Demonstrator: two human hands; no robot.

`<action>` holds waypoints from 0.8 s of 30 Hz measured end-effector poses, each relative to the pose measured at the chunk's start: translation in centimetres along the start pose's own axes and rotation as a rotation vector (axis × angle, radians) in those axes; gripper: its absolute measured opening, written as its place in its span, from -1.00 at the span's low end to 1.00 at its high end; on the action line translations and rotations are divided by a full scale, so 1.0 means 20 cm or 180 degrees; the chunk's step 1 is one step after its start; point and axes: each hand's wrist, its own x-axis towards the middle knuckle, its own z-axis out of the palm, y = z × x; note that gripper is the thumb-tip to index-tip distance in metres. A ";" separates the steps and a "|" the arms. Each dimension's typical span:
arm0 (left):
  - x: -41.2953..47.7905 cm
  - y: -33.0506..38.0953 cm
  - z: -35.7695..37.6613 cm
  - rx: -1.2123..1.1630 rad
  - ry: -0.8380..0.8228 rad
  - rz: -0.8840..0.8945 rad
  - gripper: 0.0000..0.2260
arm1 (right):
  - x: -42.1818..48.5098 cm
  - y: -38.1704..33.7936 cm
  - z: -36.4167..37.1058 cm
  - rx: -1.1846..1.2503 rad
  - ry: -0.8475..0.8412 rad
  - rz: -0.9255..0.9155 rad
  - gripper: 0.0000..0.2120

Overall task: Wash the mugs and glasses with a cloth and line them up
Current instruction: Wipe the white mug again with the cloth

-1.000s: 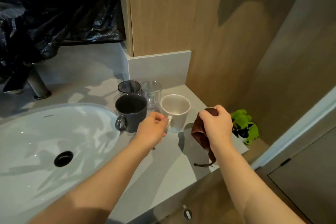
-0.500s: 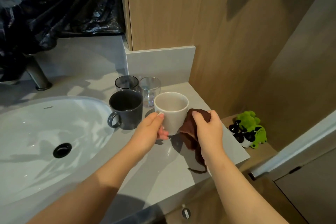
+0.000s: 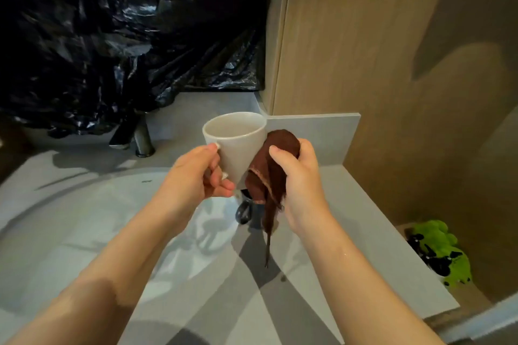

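Hands are holding a white mug point(image 3: 238, 143) above the worktop point(image 3: 350, 218), left hand point(image 3: 196, 176) gripping its handle, right hand point(image 3: 300, 176) pressing a bunched brown cloth point(image 3: 276, 154) to its side, and turning the mug steadily should help.

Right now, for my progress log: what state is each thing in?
White mug: in the air, mouth up, left hand gripping its handle.
Cloth: bunched, gripped by right hand, against the white mug's side.
Dark mug: standing on the counter, mostly hidden.
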 end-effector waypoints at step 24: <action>0.03 -0.17 -1.09 0.0872 0.0160 -0.0994 -0.72 | -0.06 0.53 0.68 -0.0360 0.0282 0.0893 -0.85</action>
